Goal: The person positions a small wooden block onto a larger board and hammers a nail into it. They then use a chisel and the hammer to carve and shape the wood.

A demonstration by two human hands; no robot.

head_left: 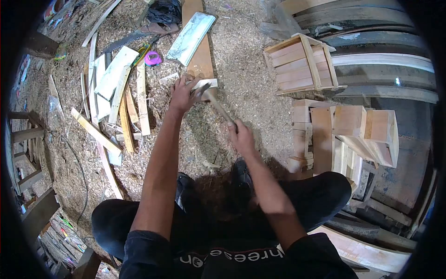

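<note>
My right hand [241, 137] is wrapped round the wooden handle of a hammer [222, 109]. The hammer's dark head lies over a small pale wood piece [209, 83], at the near end of a long brown board [200, 58] on the ground. My left hand [182, 95] is at the left end of that small piece, with its fingers bent against it; what lies under the fingers is hidden. A white-painted panel [191, 38] rests across the brown board beyond my hands.
Wood strips [141, 97] and a pink tape measure [152, 58] lie at the left, near a handsaw [123, 41]. A black plastic bag [165, 11] is at the top. Wooden crates [304, 65] and box parts [348, 123] stand at the right, beside stacked boards [381, 60].
</note>
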